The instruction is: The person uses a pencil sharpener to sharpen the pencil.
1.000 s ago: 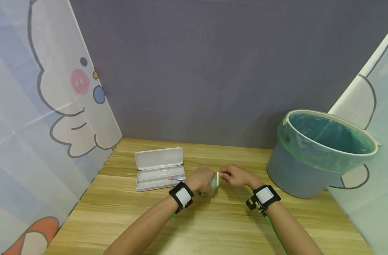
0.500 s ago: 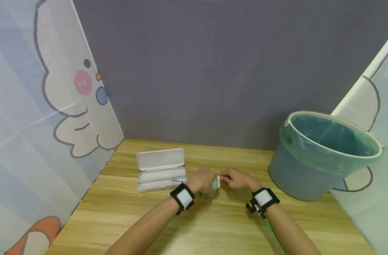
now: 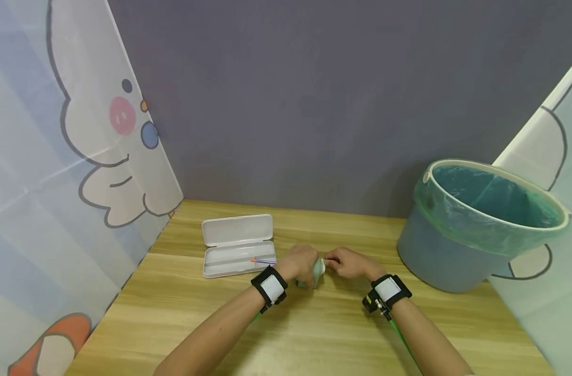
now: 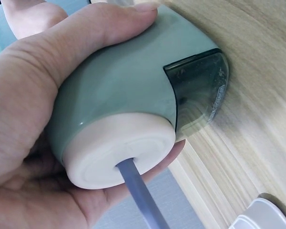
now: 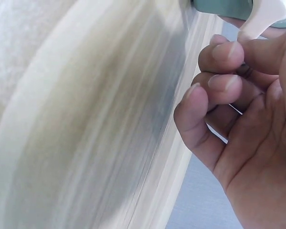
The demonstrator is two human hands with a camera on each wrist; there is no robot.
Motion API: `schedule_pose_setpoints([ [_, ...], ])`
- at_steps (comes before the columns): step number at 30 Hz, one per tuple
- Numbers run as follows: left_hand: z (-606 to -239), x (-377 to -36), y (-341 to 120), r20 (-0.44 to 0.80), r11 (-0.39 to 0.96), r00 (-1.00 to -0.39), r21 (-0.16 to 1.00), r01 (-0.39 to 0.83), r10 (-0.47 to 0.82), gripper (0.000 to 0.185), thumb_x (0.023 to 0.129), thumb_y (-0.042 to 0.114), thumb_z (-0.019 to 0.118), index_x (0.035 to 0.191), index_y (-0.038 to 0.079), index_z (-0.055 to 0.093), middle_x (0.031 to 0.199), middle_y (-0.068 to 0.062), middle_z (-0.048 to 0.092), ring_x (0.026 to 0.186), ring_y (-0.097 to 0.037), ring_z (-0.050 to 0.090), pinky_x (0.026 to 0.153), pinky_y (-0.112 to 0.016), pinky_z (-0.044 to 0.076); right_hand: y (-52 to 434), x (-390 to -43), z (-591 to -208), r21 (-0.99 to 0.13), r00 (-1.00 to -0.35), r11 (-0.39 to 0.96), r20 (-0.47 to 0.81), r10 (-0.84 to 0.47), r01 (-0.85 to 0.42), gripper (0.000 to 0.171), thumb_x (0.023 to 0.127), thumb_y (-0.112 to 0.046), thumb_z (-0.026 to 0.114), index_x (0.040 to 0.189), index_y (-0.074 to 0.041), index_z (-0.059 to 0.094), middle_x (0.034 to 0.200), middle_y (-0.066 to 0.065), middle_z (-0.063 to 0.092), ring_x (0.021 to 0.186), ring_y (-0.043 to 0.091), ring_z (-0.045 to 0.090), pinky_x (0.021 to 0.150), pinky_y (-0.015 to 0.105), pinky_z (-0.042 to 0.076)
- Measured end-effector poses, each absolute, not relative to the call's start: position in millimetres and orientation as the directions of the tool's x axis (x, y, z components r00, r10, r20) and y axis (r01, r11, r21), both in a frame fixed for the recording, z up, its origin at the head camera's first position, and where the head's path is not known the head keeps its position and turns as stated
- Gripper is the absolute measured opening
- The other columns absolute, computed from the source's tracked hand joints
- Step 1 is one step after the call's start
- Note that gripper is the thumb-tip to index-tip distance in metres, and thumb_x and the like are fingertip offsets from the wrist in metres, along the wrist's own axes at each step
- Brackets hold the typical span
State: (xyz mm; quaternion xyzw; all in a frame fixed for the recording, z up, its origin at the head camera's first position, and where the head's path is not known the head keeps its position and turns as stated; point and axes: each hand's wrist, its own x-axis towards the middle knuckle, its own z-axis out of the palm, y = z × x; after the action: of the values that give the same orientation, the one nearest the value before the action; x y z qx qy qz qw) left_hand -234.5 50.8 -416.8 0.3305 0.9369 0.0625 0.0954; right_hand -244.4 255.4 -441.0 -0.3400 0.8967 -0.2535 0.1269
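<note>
My left hand (image 3: 299, 263) grips a green crank pencil sharpener (image 4: 119, 81) on the table, thumb over its top and fingers beneath. Its dark see-through shavings drawer (image 4: 200, 90) shows at one side. A purple-blue pencil (image 4: 142, 195) is stuck in the hole of the white round face (image 4: 100, 157); its orange end reaches over the pencil case in the head view. On the sharpener's other side, my right hand (image 3: 349, 262) pinches the end of the white crank (image 5: 267, 14) between thumb and forefinger, the remaining fingers curled. The pencil's tip is hidden inside.
An open white pencil case (image 3: 236, 232) lies left of the hands, its lid tipped back. At the right stands a grey-blue bin (image 3: 448, 256) with a green plastic liner. A grey wall (image 3: 295, 104) closes off the back of the wooden table (image 3: 314, 334).
The white crank has changed its angle, with the right hand's fingers still on it. The left hand and the pencil stay nearly in place; the head view has shifted slightly.
</note>
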Motion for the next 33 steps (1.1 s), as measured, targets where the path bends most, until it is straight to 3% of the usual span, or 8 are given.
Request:
schedule_pose_setpoints([
  [12,-411.6,-234.7,49.4,-0.15,0.781,-0.77,0.211,0.588,0.62,0.038,0.066,0.031,0.098,0.088,0.017,0.07,0.081,0.007,0.064,0.07,-0.01,0.055,0.063,-0.022,0.047,255.2,-246.7,-446.7,-0.553,-0.73,0.645,-0.093,-0.677,-0.528,0.027,0.106,-0.012,0.053,0.082,-0.008,0.063,0.07,-0.012,0.046,0.059,-0.001,0.042,0.058,0.019,0.037],
  [33,-416.0,-233.2,48.8,-0.118,0.764,-0.761,0.221,0.607,0.638,0.034,0.065,0.028,0.097,0.078,0.019,0.067,0.074,0.009,0.061,0.067,-0.01,0.053,0.061,-0.022,0.044,251.5,-227.7,-459.9,-0.529,-0.726,0.633,-0.046,-0.686,-0.565,0.026,0.103,-0.009,0.055,0.079,-0.01,0.064,0.067,-0.016,0.044,0.055,-0.005,0.039,0.054,0.016,0.034],
])
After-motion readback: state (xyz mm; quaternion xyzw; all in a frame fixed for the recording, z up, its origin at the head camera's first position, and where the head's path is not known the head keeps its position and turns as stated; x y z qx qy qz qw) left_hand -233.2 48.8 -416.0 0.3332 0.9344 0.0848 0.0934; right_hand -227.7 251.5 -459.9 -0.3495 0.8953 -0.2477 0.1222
